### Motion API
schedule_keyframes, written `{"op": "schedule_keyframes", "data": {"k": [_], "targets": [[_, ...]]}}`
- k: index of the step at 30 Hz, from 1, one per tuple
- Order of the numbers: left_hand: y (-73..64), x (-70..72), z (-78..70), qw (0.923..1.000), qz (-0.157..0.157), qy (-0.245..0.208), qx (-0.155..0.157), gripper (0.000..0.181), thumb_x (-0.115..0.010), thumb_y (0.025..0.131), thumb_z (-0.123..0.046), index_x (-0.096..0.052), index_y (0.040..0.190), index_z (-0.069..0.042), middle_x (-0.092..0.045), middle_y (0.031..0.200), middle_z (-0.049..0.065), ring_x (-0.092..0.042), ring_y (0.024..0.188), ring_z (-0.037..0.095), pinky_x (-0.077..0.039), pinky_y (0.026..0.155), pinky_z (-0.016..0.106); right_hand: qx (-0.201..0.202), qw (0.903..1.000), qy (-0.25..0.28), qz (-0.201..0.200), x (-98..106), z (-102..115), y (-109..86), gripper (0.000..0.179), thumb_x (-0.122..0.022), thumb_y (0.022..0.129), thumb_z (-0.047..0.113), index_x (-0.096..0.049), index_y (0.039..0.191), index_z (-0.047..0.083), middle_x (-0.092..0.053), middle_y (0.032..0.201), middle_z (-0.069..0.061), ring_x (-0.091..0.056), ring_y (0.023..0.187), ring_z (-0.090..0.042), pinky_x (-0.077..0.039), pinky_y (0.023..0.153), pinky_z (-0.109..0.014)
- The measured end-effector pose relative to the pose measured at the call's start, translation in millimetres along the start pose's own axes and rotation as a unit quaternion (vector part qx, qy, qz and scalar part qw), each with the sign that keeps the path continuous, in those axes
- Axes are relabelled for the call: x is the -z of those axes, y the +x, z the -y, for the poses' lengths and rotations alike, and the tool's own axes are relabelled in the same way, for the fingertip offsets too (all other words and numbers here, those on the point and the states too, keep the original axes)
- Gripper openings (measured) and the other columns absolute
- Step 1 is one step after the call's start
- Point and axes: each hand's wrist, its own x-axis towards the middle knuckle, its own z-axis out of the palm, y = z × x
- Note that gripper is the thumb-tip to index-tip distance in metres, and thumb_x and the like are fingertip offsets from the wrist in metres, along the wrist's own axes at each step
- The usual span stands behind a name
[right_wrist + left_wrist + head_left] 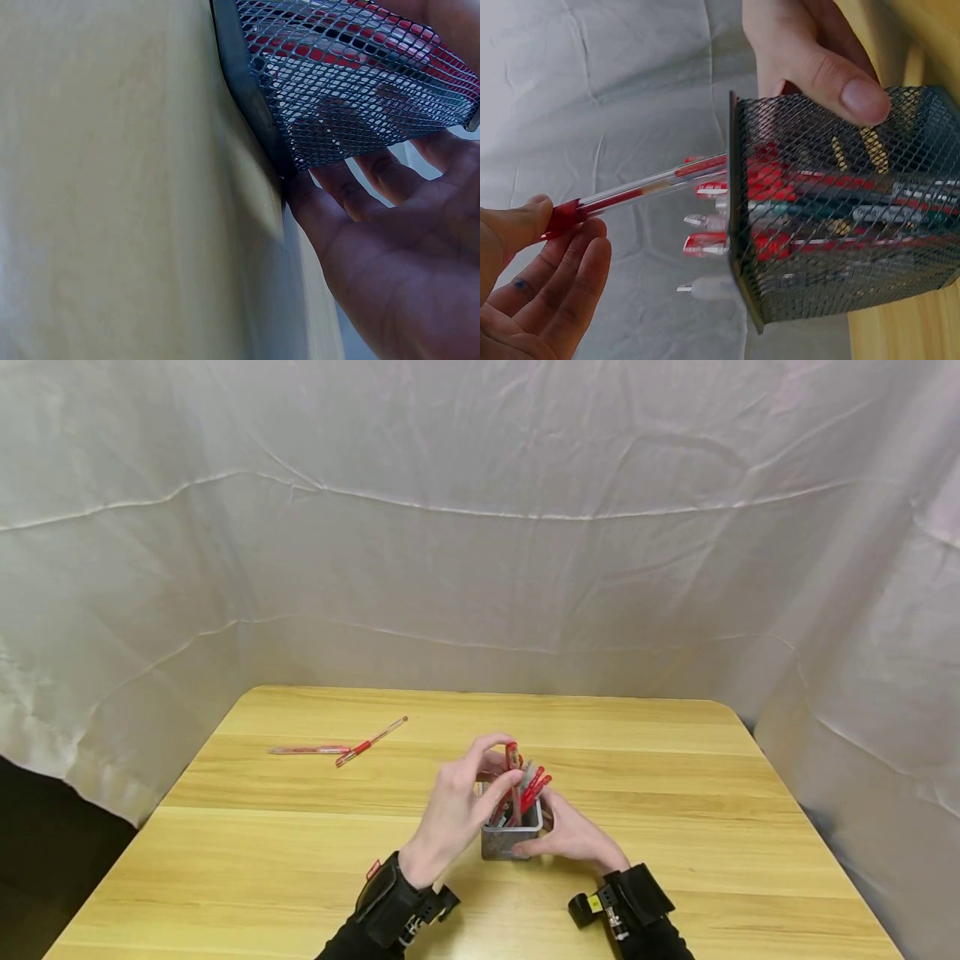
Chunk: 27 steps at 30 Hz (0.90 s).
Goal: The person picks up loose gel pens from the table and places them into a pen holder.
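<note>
My left hand [450, 802] pinches a clear gel pen [622, 197] by its red end between thumb and fingers. The pen's other end reaches in over the rim of a dark mesh pen holder [501, 845]. Around that holder's right side, my right hand [576, 835] grips it, with the thumb on the near wall and the fingers behind. Several other pens [705, 244] stand inside, most with red tops, one or two whitish; the mesh partly veils their lower parts. In the right wrist view, the holder's base edge [251, 97] sits right at the tabletop.
Two red-and-clear pens lie at the left of the wooden table [262, 860]: one flat pen [307, 750] and one slanted pen [386, 732], overlapping at their ends. A pale cloth curtain [480, 577] surrounds the table at the back and sides.
</note>
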Motion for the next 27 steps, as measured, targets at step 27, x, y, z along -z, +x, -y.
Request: {"op": "schedule_keyframes", "data": {"k": [27], "targets": [[-6.4,-8.3,2.0,0.9882,0.124,0.031,0.084,0.029,-0.065,0.097,-0.024,-0.069,0.119,-0.006,-0.079,0.095,0.005,-0.069,0.074,0.008,-0.054,0.067,0.014,0.032,0.9993,-0.020,0.003,0,-1,1.0,0.090,-0.084,0.080,0.019,-0.032,0.154,0.011,-0.055,0.142,-0.016,-0.057,0.123,-0.022,-0.047,0.103,-0.030]]}}
